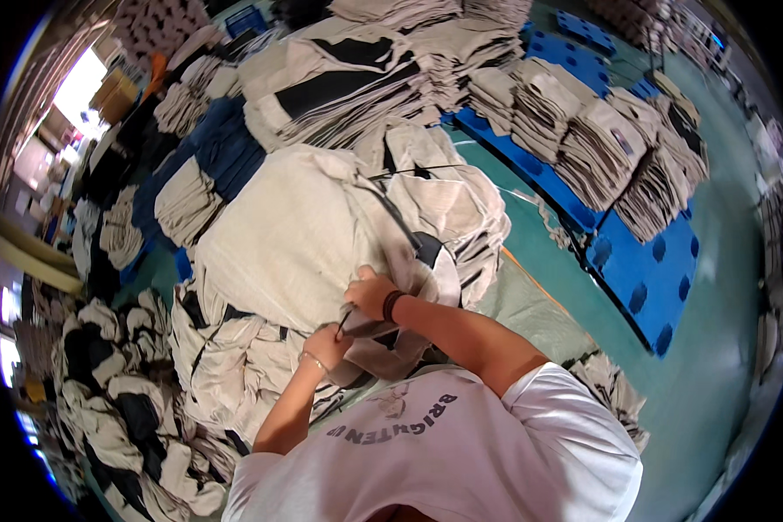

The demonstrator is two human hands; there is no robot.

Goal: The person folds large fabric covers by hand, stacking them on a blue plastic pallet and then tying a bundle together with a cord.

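A large cream cloth piece [278, 226] lies spread over a heap of folded fabric in front of me. At its near right edge, my left hand [326, 345] pinches a thin dark strip [346, 318]. Just above and to the right, my right hand [371, 293] is closed on the cloth's edge, close to the same strip. Grey-brown fabric [390, 335] bunches below my right wrist. Beyond my right hand, a bundle of cream and black pieces [452, 200] has a dark cord across it. My fingertips are partly hidden.
Tall stacks of cream and black cloth [339, 87] stand behind the heap. Blue pallets [644, 278] on the right carry folded stacks [596, 152]. Loose cream and black pieces [117, 409] pile up at the left. A greenish plastic sheet [531, 313] lies on the green floor [722, 261].
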